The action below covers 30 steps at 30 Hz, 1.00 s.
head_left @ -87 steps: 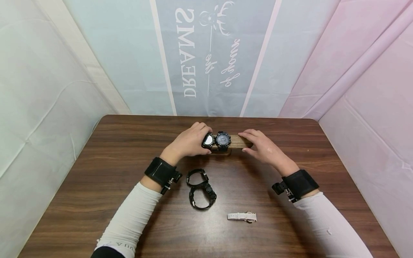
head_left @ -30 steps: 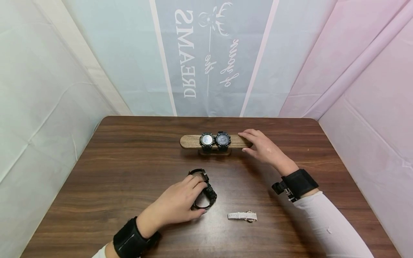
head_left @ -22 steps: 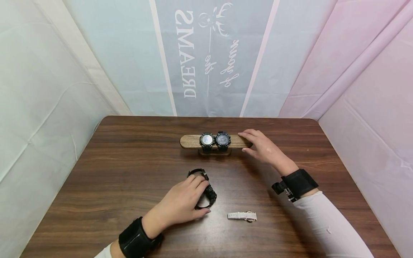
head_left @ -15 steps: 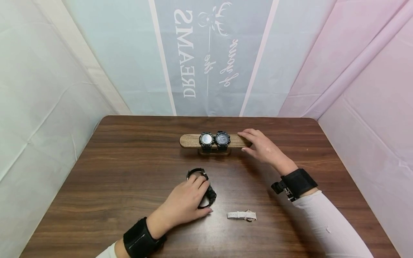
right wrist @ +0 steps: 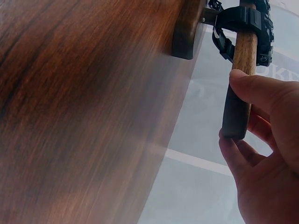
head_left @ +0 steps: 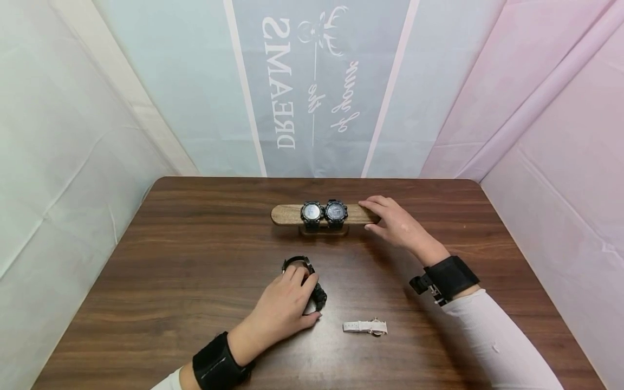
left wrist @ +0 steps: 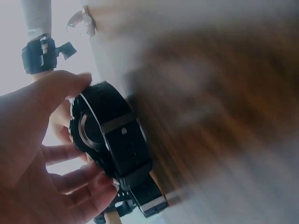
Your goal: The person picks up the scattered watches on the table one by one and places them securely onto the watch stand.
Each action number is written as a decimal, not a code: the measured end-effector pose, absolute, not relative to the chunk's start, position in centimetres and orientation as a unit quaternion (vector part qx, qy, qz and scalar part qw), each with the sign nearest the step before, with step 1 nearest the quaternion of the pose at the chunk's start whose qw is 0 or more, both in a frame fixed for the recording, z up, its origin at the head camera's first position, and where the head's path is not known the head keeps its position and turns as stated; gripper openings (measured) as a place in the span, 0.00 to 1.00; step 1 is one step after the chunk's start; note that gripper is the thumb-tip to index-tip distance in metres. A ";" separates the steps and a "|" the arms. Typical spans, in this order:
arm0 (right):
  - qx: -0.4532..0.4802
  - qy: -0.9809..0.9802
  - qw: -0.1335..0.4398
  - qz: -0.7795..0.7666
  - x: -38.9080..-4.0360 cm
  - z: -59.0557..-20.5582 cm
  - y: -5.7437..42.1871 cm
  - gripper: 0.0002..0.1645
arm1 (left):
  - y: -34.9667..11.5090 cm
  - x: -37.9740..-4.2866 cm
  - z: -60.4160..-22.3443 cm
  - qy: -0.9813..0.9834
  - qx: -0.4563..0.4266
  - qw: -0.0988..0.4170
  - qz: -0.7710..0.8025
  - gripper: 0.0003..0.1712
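Note:
My left hand (head_left: 278,306) grips a black wristwatch (head_left: 319,298) with closed strap, thumb at one end and fingers at the other; in the left wrist view the watch (left wrist: 126,144) shows its buckle side. A second black watch (head_left: 294,259) lies just beyond the fingers, partly hidden by them. Farther back stands a wooden watch stand (head_left: 287,215), its bar carrying two black watches (head_left: 312,211) side by side. My right hand (head_left: 402,225) holds the bar's right end; in the right wrist view thumb and fingers close around the bar (right wrist: 238,109).
A white-strapped watch (head_left: 361,326) lies flat on the wooden table (head_left: 205,238), right of my left hand. The stand's base (right wrist: 184,32) rests on the table near its back edge. A printed cloth backdrop (head_left: 195,81) hangs behind.
My left hand has left the stand's watches and come down to the loose black watches, then crept slightly right and closed on the nearer one. My right hand has stayed on the bar.

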State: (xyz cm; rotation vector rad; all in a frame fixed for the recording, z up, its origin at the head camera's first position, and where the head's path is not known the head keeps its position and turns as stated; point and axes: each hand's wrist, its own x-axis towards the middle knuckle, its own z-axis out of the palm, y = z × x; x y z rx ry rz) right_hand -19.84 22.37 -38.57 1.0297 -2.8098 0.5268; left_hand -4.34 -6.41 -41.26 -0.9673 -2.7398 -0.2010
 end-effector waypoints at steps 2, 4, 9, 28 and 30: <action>0.340 -0.923 0.052 0.172 -19.9 -38.7 22.4 0.35 | -6.3 -4.3 -41.4 -0.934 -0.328 0.125 -0.072 0.41; 0.341 -0.923 0.054 0.172 -19.9 -38.7 22.4 0.35 | -6.2 -4.3 -41.5 -0.932 -0.328 0.134 -0.074 0.40; 0.339 -0.923 0.052 0.173 -19.9 -38.8 22.3 0.35 | -6.2 -4.2 -41.6 -0.930 -0.329 0.144 -0.080 0.39; 0.332 -0.926 0.056 0.171 -19.9 -38.7 22.3 0.35 | -6.6 -4.9 -38.3 -0.925 -0.299 0.147 -0.183 0.35; 0.331 -0.926 0.057 0.171 -19.9 -38.7 22.3 0.35 | -6.7 -5.1 -38.1 -0.924 -0.293 0.146 -0.198 0.36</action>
